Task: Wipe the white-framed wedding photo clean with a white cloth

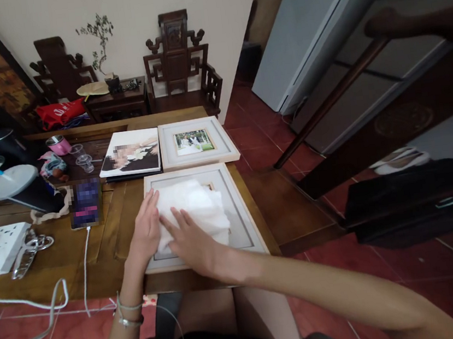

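Observation:
A light wooden picture frame lies flat at the near edge of the wooden table. A white cloth is spread over its middle. My left hand rests flat on the frame's left side, fingers stretched and touching the cloth's edge. My right hand lies flat on the cloth, fingers apart and pointing up-left. Neither hand grips anything.
Behind it lie a second framed photo and a photo print on a dark board. A phone with a white cable, a power strip, cups and a lamp sit to the left. Carved chairs stand at the wall.

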### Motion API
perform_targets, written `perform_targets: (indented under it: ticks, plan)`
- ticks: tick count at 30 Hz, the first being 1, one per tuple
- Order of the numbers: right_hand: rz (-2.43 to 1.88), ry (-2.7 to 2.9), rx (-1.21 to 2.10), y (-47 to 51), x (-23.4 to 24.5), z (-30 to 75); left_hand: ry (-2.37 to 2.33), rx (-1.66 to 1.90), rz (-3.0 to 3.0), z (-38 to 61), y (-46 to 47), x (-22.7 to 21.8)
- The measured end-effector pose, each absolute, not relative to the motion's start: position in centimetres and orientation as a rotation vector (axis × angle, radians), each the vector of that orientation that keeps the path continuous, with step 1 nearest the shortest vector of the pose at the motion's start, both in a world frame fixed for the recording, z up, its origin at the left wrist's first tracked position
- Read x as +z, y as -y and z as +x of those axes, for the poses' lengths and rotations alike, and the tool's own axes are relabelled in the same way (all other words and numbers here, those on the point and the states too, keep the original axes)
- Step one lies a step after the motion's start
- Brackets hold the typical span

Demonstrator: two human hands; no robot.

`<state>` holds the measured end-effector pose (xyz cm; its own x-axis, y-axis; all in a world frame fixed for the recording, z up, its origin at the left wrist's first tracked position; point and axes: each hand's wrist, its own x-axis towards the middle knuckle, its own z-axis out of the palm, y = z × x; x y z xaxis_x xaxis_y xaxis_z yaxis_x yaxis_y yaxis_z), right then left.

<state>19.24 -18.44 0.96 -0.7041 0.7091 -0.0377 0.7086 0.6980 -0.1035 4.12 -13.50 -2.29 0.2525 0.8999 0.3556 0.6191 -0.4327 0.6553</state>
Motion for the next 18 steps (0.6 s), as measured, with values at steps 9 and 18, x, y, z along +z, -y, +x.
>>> perform_targets:
  ticks: [9, 18]
  plan:
    - [-1.149, 3.108, 0.685, 21.5, 8.6, 23.3, -1.434, 0.832, 2.155, 4.0, 13.2, -2.7]
    - [-1.041, 2.973, 0.438, 22.1, 2.3, 20.8, -1.439, 0.878, 2.242, 3.8, 12.8, -3.6]
